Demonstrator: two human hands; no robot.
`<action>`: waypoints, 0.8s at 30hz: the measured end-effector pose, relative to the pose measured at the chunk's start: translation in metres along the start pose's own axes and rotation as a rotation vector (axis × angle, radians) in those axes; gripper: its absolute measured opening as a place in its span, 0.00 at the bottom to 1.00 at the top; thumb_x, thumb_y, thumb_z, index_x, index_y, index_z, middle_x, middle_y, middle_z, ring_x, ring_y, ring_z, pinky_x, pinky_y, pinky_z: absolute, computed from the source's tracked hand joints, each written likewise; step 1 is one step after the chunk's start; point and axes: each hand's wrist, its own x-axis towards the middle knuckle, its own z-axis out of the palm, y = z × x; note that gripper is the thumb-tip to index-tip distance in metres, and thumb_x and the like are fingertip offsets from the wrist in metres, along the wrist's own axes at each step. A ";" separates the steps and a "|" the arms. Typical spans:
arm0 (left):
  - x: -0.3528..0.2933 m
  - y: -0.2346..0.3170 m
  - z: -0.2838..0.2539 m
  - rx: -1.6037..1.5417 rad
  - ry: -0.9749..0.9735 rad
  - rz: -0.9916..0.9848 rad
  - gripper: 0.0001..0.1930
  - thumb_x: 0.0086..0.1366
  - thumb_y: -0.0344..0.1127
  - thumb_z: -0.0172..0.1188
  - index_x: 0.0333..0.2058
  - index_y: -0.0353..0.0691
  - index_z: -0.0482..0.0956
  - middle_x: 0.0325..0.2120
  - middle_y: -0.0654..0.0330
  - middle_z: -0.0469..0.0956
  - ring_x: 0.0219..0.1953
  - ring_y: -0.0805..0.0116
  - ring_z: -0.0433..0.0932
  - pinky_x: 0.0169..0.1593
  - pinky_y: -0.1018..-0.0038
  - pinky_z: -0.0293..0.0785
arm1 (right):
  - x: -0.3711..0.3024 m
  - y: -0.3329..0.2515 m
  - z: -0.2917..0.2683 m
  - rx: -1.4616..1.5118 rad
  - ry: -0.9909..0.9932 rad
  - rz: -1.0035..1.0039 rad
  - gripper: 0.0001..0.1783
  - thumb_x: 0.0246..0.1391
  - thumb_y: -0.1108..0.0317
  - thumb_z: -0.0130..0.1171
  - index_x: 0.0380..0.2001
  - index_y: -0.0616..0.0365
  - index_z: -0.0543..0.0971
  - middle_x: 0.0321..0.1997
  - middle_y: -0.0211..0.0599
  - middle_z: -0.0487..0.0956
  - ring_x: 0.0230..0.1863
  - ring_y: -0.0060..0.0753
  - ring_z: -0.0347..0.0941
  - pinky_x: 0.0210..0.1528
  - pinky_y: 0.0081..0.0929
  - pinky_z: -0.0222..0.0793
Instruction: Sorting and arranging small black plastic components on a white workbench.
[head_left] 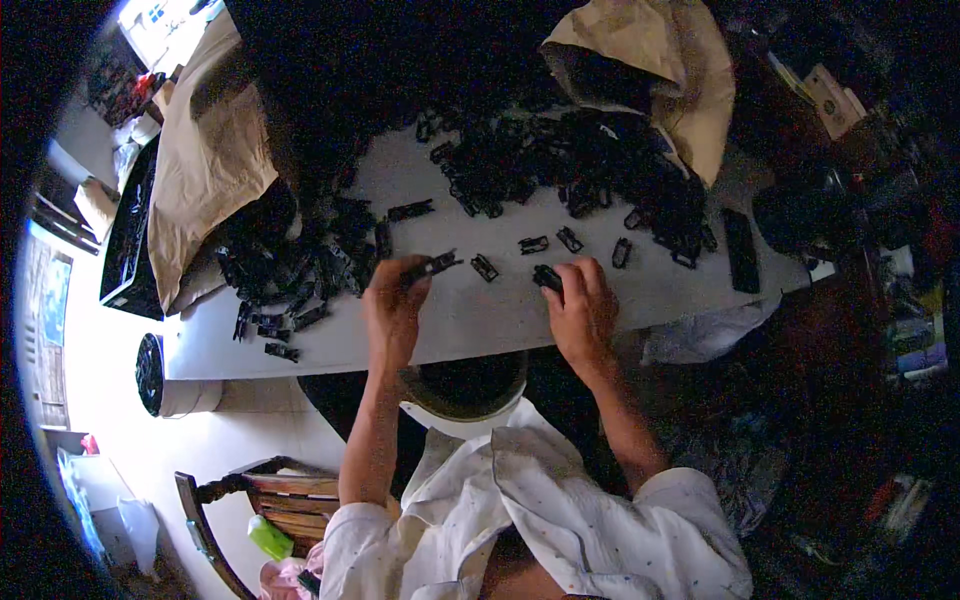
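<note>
Long black piece (440, 263) pinched in left hand (393, 310), short black piece (545, 278) in right hand (584, 312) — best gripped lightly, exposed ends clear.

black part (438, 264): end hidden (left hand (394, 315)) | pile (530, 155): pieces perhaps merge in shadow | shirt (440, 520): cut off below

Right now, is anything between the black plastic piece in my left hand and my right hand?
Yes: a loose, short black plastic piece lies on the pale tabletop between the longer piece in your left hand and your right hand.
</note>
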 end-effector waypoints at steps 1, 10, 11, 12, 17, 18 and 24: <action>-0.004 0.000 0.001 -0.068 -0.004 -0.073 0.09 0.50 0.25 0.56 0.33 0.36 0.75 0.28 0.59 0.76 0.26 0.64 0.74 0.30 0.73 0.69 | -0.001 0.002 0.002 -0.003 0.000 0.000 0.19 0.36 0.74 0.63 0.35 0.60 0.69 0.37 0.40 0.67 0.38 0.44 0.67 0.36 0.35 0.65; -0.029 0.008 0.014 -0.552 -0.242 -0.351 0.12 0.57 0.25 0.52 0.40 0.30 0.69 0.30 0.56 0.73 0.32 0.67 0.76 0.39 0.73 0.73 | -0.007 0.007 0.010 -0.007 -0.062 0.008 0.17 0.38 0.73 0.61 0.34 0.61 0.69 0.34 0.41 0.65 0.37 0.45 0.66 0.36 0.39 0.63; -0.031 0.010 0.016 -0.540 -0.278 -0.312 0.12 0.58 0.27 0.51 0.41 0.29 0.69 0.32 0.54 0.73 0.34 0.66 0.76 0.41 0.72 0.73 | -0.009 0.012 0.015 -0.040 -0.103 0.002 0.17 0.39 0.74 0.60 0.34 0.61 0.68 0.34 0.42 0.65 0.37 0.46 0.66 0.36 0.39 0.63; -0.032 0.010 0.018 -0.538 -0.275 -0.312 0.12 0.58 0.27 0.51 0.41 0.29 0.69 0.32 0.54 0.73 0.34 0.66 0.76 0.41 0.72 0.73 | -0.010 0.016 0.017 -0.073 -0.144 -0.004 0.17 0.39 0.74 0.60 0.35 0.61 0.68 0.34 0.42 0.65 0.36 0.47 0.66 0.36 0.39 0.63; -0.040 0.004 0.025 -0.831 -0.340 -0.443 0.17 0.59 0.38 0.53 0.42 0.30 0.71 0.38 0.53 0.74 0.40 0.61 0.74 0.46 0.68 0.70 | 0.001 -0.009 -0.014 0.421 -0.220 -0.062 0.19 0.38 0.78 0.59 0.38 0.63 0.67 0.36 0.44 0.66 0.34 0.48 0.68 0.33 0.38 0.66; -0.041 0.005 0.023 -0.829 -0.335 -0.447 0.17 0.59 0.38 0.53 0.42 0.30 0.71 0.38 0.53 0.74 0.40 0.61 0.74 0.46 0.68 0.70 | 0.001 -0.016 -0.018 0.497 -0.253 -0.132 0.20 0.38 0.79 0.58 0.38 0.63 0.67 0.36 0.44 0.66 0.34 0.49 0.69 0.32 0.37 0.67; -0.042 0.017 0.021 -0.712 -0.343 -0.425 0.13 0.63 0.28 0.42 0.43 0.28 0.69 0.38 0.52 0.72 0.37 0.63 0.75 0.43 0.72 0.73 | -0.007 -0.025 -0.006 0.412 -0.292 -0.298 0.18 0.39 0.81 0.56 0.37 0.65 0.67 0.37 0.45 0.66 0.35 0.49 0.71 0.32 0.36 0.69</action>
